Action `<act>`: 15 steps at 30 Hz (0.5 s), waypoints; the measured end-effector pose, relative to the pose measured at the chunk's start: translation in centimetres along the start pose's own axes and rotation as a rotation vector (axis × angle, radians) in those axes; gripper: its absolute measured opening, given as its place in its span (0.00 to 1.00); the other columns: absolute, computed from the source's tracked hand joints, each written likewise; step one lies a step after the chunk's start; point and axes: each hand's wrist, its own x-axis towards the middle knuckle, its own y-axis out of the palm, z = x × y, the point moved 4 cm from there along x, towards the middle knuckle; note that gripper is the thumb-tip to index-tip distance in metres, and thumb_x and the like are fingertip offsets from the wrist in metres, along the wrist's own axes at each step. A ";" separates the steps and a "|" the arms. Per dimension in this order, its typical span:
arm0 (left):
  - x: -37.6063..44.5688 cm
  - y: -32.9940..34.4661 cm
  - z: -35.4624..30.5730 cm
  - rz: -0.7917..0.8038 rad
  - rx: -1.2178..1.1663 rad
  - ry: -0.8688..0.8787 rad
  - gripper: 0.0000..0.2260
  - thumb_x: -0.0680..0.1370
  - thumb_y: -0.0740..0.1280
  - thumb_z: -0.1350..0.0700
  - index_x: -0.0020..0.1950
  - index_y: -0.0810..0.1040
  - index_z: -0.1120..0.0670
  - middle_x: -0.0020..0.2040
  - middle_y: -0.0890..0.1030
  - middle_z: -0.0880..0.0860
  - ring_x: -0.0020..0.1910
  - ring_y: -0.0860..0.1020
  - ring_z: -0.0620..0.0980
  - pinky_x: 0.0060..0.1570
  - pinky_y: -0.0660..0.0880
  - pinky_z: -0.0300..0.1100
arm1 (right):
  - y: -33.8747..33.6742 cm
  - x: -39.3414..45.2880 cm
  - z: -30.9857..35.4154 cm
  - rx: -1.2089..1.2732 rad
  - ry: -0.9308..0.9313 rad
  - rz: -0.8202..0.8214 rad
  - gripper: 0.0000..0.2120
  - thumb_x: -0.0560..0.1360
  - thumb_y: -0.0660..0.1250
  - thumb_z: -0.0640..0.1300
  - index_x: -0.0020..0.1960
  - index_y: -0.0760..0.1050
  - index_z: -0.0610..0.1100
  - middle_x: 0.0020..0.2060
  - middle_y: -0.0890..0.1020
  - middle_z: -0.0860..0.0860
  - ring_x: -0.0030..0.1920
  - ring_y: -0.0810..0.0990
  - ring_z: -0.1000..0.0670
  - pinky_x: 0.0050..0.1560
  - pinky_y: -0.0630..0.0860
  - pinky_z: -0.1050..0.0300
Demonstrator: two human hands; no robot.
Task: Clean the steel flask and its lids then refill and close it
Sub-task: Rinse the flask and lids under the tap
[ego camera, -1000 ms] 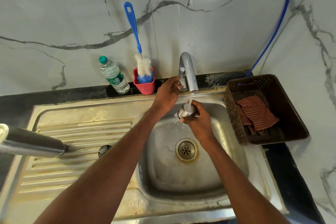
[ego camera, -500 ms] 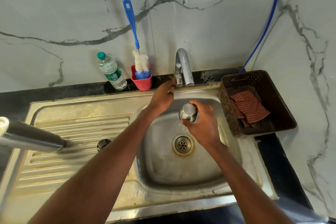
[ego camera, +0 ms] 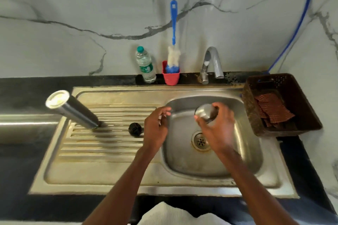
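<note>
The steel flask [ego camera: 73, 110] stands upside down on the sink's ribbed drainboard [ego camera: 102, 144], its base towards me. A small black inner lid [ego camera: 135, 129] lies on the ribs to its right. My right hand [ego camera: 216, 129] grips the steel cup lid [ego camera: 204, 112] over the sink basin [ego camera: 243, 151], above the drain. My left hand [ego camera: 155, 128] hovers at the basin's left rim with loosely curled fingers, holding nothing. The tap [ego camera: 212, 64] at the back shows no running water.
A water bottle [ego camera: 145, 65] and a blue bottle brush [ego camera: 173, 34] in a red cup [ego camera: 171, 76] stand behind the sink. A brown plastic basket [ego camera: 292, 86] with a checked cloth [ego camera: 270, 111] sits to the right. A blue hose [ego camera: 292, 31] runs up the wall.
The water has stopped flowing. My left hand has left the tap and come down to the basin's left rim. My right hand has drawn the steel lid away from the spout.
</note>
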 end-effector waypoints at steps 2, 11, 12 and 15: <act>-1.0 -2.0 0.9 -0.073 0.024 -0.017 0.19 0.77 0.64 0.70 0.59 0.83 0.50 0.49 0.86 0.43 0.50 0.84 0.42 0.48 0.76 0.38 | -0.2 -0.4 1.1 0.070 -0.030 -0.050 0.30 0.68 0.82 0.54 0.63 0.74 0.45 0.49 0.76 0.52 0.52 0.74 0.50 0.53 0.72 0.54; -4.6 -11.1 5.9 -0.261 0.055 -0.068 0.15 0.78 0.66 0.70 0.51 0.84 0.51 0.48 0.86 0.43 0.49 0.84 0.44 0.45 0.78 0.42 | 6.7 -3.6 3.2 -0.044 0.158 0.288 0.24 0.67 0.79 0.56 0.55 0.70 0.50 0.49 0.77 0.54 0.50 0.78 0.47 0.50 0.78 0.48; -5.0 -12.1 6.7 -0.278 0.086 -0.068 0.15 0.78 0.67 0.70 0.53 0.84 0.51 0.49 0.85 0.43 0.49 0.83 0.44 0.46 0.78 0.42 | 7.6 -3.9 3.7 -0.056 0.216 0.370 0.24 0.66 0.79 0.56 0.51 0.70 0.50 0.47 0.79 0.52 0.47 0.80 0.45 0.48 0.80 0.45; -6.1 -14.9 9.0 -0.259 0.226 -0.072 0.15 0.79 0.68 0.66 0.59 0.82 0.49 0.53 0.84 0.45 0.51 0.82 0.44 0.50 0.80 0.44 | 9.3 -4.1 5.5 -0.034 0.189 0.418 0.23 0.66 0.80 0.56 0.52 0.70 0.52 0.43 0.80 0.52 0.43 0.80 0.48 0.45 0.80 0.45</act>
